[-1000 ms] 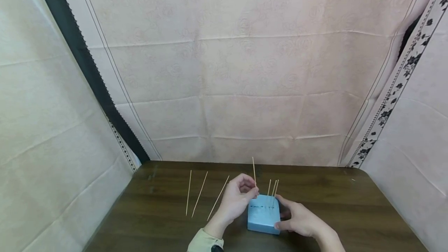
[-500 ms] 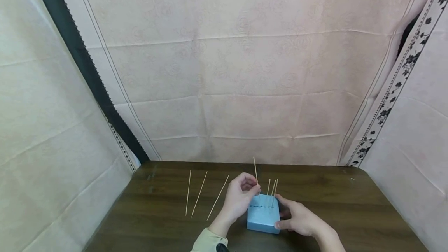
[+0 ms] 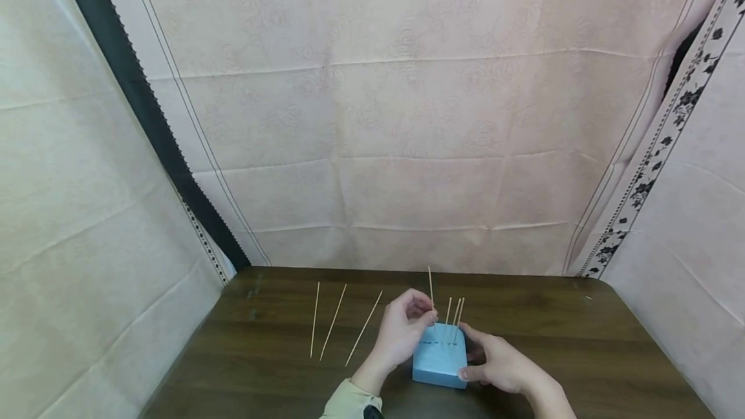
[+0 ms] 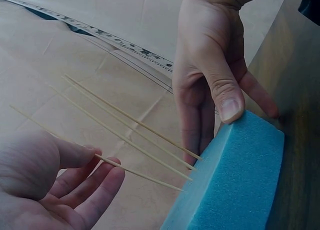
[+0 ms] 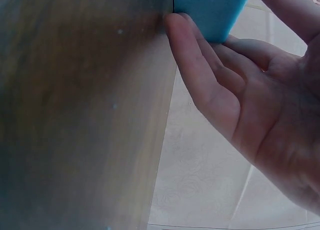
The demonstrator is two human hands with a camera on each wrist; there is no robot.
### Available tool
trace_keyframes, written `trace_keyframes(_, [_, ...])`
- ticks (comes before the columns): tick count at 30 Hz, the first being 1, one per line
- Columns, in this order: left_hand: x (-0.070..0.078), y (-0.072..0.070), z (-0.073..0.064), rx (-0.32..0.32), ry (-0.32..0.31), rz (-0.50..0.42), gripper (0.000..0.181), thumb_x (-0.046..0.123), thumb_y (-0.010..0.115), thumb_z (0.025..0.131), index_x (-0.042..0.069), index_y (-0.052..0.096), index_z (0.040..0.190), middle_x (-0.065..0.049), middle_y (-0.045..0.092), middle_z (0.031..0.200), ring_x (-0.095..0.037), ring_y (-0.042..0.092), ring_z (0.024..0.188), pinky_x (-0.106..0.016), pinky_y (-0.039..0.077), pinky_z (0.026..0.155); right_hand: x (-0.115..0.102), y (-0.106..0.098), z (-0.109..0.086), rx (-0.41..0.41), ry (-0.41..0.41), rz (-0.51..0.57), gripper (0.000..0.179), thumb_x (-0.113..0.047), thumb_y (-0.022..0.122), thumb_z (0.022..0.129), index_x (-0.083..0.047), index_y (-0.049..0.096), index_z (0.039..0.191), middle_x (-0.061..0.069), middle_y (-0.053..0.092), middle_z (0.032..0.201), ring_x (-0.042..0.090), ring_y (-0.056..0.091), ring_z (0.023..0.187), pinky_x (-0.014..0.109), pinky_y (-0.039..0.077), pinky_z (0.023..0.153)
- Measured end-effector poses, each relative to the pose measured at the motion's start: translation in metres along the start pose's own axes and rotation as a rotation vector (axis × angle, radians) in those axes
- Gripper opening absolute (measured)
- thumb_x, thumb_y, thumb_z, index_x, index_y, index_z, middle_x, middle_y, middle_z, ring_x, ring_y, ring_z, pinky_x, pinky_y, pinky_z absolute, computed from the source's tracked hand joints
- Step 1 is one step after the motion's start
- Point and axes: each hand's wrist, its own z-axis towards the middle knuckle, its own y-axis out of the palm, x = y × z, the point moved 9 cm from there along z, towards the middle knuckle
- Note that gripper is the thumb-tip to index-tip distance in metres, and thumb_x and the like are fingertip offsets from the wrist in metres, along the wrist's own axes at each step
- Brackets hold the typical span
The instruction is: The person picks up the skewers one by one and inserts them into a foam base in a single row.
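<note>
A light-blue foam block (image 3: 439,367) sits on the table with three thin wooden skewers (image 3: 448,311) standing in its top near the right side. My left hand (image 3: 400,332) pinches another skewer (image 4: 142,175) between thumb and fingers. That skewer is nearly upright, its lower tip right at the foam surface beside the standing ones, as the left wrist view shows. On the block's right side, my right hand (image 3: 500,362) grips the foam, thumb at the near corner and fingers round the far side. The right wrist view shows its fingers (image 5: 200,75) against the blue foam.
Three loose skewers (image 3: 362,330) lie spaced apart on the dark wooden table (image 3: 262,367), left of my left hand. Pale cloth (image 3: 407,115) hangs behind the table and along both sides. A row of small dark marks runs across the block's top.
My left hand has shifted slightly to the right with its skewer, whose top now stands a little lower and closer to the standing skewers. The right hand and the block have stayed put.
</note>
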Motion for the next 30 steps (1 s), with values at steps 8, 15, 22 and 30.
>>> trace_keyframes(8, [-0.003, 0.004, 0.004, -0.018, 0.026, 0.047, 0.012, 0.007, 0.076, 0.1, 0.014, 0.07, 0.107, 0.007, 0.071, 0.098, -0.009, 0.071, 0.091, -0.024, 0.059, 0.084, -0.001, -0.003, 0.003, -0.001, 0.01, 0.004, 0.1, -0.017, 0.092, 0.085, 0.01, 0.033, 0.161, 0.027, 0.068, 0.129, 0.039, 0.07, 0.112, 0.046, 0.061, 0.068])
trace_keyframes(15, [-0.001, 0.007, 0.007, -0.057, 0.074, 0.096, 0.011, 0.004, 0.076, 0.099, 0.012, 0.07, 0.104, 0.008, 0.07, 0.094, -0.006, 0.069, 0.091, -0.025, 0.059, 0.083, -0.005, -0.005, 0.003, -0.004, -0.017, 0.009, 0.1, -0.017, 0.092, 0.085, 0.011, 0.032, 0.161, 0.027, 0.069, 0.127, 0.037, 0.071, 0.11, 0.046, 0.061, 0.067])
trace_keyframes(22, [-0.004, 0.009, 0.001, -0.098, 0.095, 0.133, 0.009, 0.005, 0.076, 0.1, 0.01, 0.073, 0.107, 0.009, 0.072, 0.094, -0.004, 0.068, 0.089, -0.024, 0.059, 0.079, 0.0, 0.001, 0.002, -0.03, -0.016, 0.02, 0.102, -0.02, 0.092, 0.086, 0.012, 0.031, 0.16, 0.026, 0.07, 0.126, 0.037, 0.07, 0.109, 0.046, 0.061, 0.066])
trace_keyframes(30, [-0.01, 0.016, -0.002, -0.142, 0.109, 0.196, 0.007, 0.0, 0.076, 0.097, 0.007, 0.075, 0.099, 0.003, 0.076, 0.092, -0.001, 0.068, 0.085, -0.022, 0.058, 0.076, 0.002, 0.005, 0.0, -0.04, -0.02, 0.046, 0.101, -0.019, 0.091, 0.087, 0.014, 0.029, 0.16, 0.025, 0.072, 0.121, 0.034, 0.072, 0.102, 0.046, 0.061, 0.065])
